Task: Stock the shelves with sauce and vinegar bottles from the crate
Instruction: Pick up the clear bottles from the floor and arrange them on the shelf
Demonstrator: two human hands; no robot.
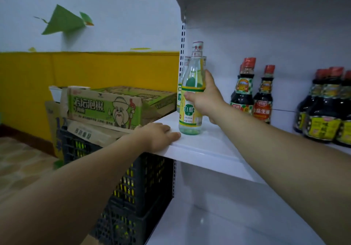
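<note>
Right hand: the right hand [205, 100] is gripping the vinegar bottle [190, 111] round its upper body, thumb across the front of the label and fingers wrapping behind; no slack is showing in the grasp
Left hand: the left hand [159, 136] is resting on the front left corner of the shelf [209, 148], fingers laid loosely over the surface and holding nothing
Task's thing: the vinegar bottle is standing close to upright near that front left corner, its base seeming to meet the shelf, though I cannot tell whether it is bearing its full weight; more vinegar bottles [179, 94] are standing just behind it
Neighbours: dark soy sauce bottles [242, 94] are lining up further right, apart from the clear ones; the black crate [144, 180] is sitting below and to the left, under cardboard boxes [106, 106]
Risk at the edge: the bottle is sitting near both the front lip and the open left end; letting go before the base is lying flat is likely to be tipping it off toward the crate
Risk behind: pushing it back too briskly is likely to be knocking glass against glass and toppling the rear bottles
Risk from the left hand: it is lying just beside the base; lifting it carelessly could be nudging the bottle
Risk of slipping: smooth glass on a smooth white shelf is probably sliding easily
</note>
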